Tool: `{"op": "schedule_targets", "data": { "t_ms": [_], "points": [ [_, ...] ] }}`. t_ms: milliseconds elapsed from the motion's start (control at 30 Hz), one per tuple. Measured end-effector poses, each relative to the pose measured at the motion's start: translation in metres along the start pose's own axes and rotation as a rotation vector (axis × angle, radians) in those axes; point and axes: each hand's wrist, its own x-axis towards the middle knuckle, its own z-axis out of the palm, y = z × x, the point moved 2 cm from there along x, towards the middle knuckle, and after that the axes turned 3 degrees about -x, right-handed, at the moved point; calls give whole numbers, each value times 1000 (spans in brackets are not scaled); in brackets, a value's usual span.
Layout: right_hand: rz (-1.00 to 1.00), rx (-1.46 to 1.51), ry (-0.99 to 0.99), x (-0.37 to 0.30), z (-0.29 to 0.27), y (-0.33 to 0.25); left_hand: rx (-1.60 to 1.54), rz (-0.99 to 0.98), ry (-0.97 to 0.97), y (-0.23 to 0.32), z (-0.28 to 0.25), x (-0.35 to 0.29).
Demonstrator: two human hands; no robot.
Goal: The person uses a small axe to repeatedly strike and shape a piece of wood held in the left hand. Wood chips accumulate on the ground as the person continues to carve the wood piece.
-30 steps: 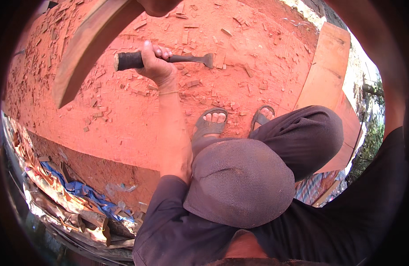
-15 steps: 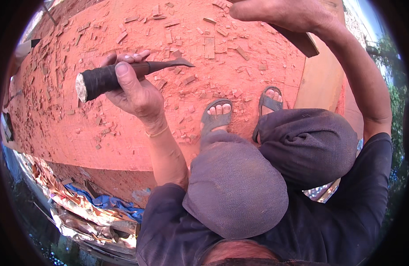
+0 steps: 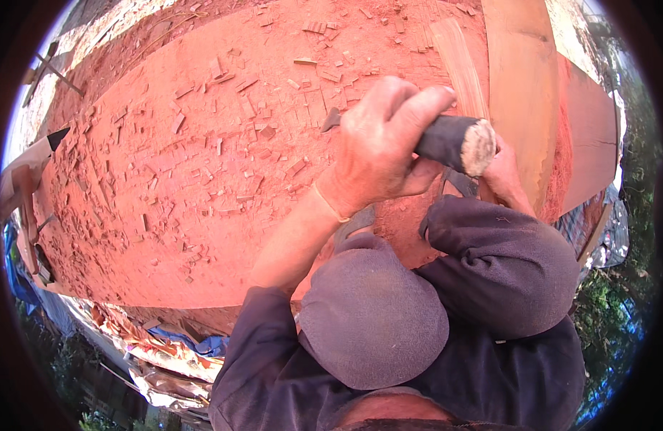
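Observation:
My left hand [image 3: 381, 144] grips a chisel by its black-wrapped handle [image 3: 443, 140], palm down. The pale, frayed butt end faces right and toward me. On the other side of my fist the flared dark blade [image 3: 331, 120] points left, above the red dusty board. My right hand [image 3: 505, 176] is low beside my right knee, closed at the near end of a light wood strip [image 3: 457, 54]. The chisel handle hides most of its fingers and that end of the strip. The strip slopes away from me toward the far side.
Many small wood chips lie on the large red-dusted board [image 3: 202, 266]. A wide brown plank [image 3: 522, 93] runs along the right, with another reddish board [image 3: 590, 136] beyond. At the far left is a pale object with a black tip [image 3: 57, 138]. Blue sheeting [image 3: 195, 343] lies lower left.
My left hand has swung right with the chisel, turning it so the butt faces right. My right hand has come down and nearer, and the wood strip now shows a lighter face.

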Motion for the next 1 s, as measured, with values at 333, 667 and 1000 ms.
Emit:
{"op": "schedule_targets", "data": {
  "t_ms": [333,667,1000],
  "points": [
    [75,254,37,10,-53,62,129,129,-258,-30,113,-19],
    [0,320,-104,39,-92,92,236,-37,-448,-49,182,-13],
    [-446,497,247,16,-160,27,258,-115,-377,-61,187,7]
  ]
}}
